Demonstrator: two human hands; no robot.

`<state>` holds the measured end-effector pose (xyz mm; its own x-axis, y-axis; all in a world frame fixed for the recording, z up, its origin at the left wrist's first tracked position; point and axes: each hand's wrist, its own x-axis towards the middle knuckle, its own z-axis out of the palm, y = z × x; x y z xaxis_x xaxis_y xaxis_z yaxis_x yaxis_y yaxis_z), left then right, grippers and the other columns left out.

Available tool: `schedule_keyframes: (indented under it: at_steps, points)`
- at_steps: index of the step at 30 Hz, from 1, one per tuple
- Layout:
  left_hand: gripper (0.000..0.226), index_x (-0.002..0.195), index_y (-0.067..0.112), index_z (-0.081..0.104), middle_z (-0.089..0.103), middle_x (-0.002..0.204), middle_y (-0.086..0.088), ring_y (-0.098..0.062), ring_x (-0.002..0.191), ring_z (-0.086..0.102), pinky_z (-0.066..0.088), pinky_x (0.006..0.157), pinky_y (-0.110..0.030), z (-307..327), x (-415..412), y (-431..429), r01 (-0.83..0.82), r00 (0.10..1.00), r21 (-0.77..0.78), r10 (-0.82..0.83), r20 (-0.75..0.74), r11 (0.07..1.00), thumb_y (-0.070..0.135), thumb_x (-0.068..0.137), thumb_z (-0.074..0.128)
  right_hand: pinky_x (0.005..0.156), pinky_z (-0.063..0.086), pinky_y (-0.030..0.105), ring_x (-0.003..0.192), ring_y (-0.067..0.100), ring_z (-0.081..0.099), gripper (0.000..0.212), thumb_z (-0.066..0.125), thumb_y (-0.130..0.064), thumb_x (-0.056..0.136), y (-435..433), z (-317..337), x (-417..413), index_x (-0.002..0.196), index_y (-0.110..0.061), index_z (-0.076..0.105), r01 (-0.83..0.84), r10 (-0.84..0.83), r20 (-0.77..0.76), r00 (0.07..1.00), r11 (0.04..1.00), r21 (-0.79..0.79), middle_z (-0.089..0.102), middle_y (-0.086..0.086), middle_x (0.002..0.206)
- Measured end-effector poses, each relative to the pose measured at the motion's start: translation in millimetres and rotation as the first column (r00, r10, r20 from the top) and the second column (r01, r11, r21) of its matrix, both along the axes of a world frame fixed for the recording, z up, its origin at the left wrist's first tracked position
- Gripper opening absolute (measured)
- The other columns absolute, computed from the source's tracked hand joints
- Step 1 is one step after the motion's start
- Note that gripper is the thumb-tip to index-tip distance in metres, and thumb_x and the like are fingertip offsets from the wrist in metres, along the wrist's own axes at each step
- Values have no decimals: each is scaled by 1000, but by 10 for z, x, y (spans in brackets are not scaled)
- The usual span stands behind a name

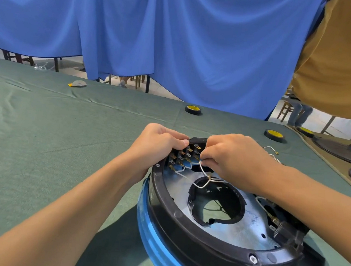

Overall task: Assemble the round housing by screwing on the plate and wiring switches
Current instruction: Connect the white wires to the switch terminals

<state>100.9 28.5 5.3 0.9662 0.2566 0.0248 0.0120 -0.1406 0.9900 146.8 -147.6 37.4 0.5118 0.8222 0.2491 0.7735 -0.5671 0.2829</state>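
A round black housing on a blue base stands tilted on the green table in front of me. A shiny metal plate with a large centre hole lies inside it. At its far rim sits a block of switches with brass terminals. My left hand grips the far rim beside the switches, thumb on top. My right hand pinches a thin white wire at the terminals. The wire loops down over the plate.
Two rolls of black tape with yellow cores lie on the green cloth beyond the housing. Loose white wires lie at the right. More dark housings sit far right. A person in a tan shirt stands at the right.
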Motion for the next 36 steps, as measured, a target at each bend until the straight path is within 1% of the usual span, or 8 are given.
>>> schedule_keyframes:
  at_steps: [3, 6, 10, 16, 23, 27, 31, 36]
  points:
    - [20, 105, 13, 78, 78, 94, -9, -27, 95, 73, 54, 98, -45, -1, 2, 18, 24, 1000, 5, -24, -3, 1000, 11, 88, 68, 63, 47, 32, 84, 23, 60, 29, 42, -37, 100, 11, -25, 7, 100, -26, 69, -36, 41, 75, 996, 997, -68, 60, -7, 100]
    - [19, 104, 13, 78, 78, 91, -10, -27, 92, 74, 55, 95, -46, -2, 5, 30, 32, 999, 3, -32, -4, 999, 10, 88, 68, 61, 47, 32, 80, 22, 59, 28, 42, -34, 100, 9, -11, 16, 98, -25, 69, -43, 50, 80, 996, 995, -88, 60, -7, 98]
    - [18, 103, 15, 79, 78, 91, -9, -27, 93, 74, 55, 97, -46, -5, 15, 35, 35, 999, 14, -35, -4, 999, 11, 88, 68, 56, 38, 28, 73, 20, 52, 23, 46, -26, 99, 23, -22, 30, 95, -24, 68, -41, 51, 89, 995, 994, -105, 59, -6, 93]
    - [19, 102, 16, 79, 77, 98, -8, -27, 103, 70, 49, 103, -47, -13, 17, 31, 35, 999, 24, -36, 9, 999, 12, 87, 69, 72, 51, 37, 90, 24, 56, 23, 46, -30, 95, 62, 63, -55, 97, -28, 69, -6, 6, 1, 1000, 1000, -1, 59, -7, 98]
    - [19, 101, 12, 79, 78, 89, -10, -26, 89, 75, 57, 93, -45, -14, 8, 30, 63, 998, -2, -63, 25, 998, 6, 89, 65, 59, 37, 30, 86, 24, 57, 24, 45, -35, 97, 158, 10, -103, 96, -24, 67, -29, 38, 77, 996, 993, -116, 58, -8, 97]
    - [20, 102, 12, 79, 78, 90, -10, -27, 91, 75, 56, 94, -45, -6, 11, 31, 70, 997, -2, -69, 16, 998, 6, 89, 65, 63, 47, 33, 85, 25, 59, 19, 51, -30, 93, 177, 28, -83, 92, -24, 69, -21, 26, 60, 998, 996, -84, 61, -7, 92]
    - [20, 101, 10, 79, 77, 90, -13, -29, 92, 74, 56, 95, -47, 0, -6, 15, 67, 997, -14, -67, 23, 998, 5, 89, 65, 58, 37, 31, 85, 25, 58, 16, 50, -27, 94, 180, 10, -130, 94, -25, 65, -36, 42, 84, 996, 996, -77, 58, -7, 95]
    - [21, 97, 14, 80, 78, 88, -10, -29, 94, 74, 57, 92, -43, 20, -26, 7, 77, 997, 27, -78, 30, 997, 4, 86, 65, 54, 33, 30, 83, 25, 58, 14, 50, -23, 89, 217, 61, -236, 89, -25, 65, -110, 120, 81, 990, 988, -111, 59, -8, 94]
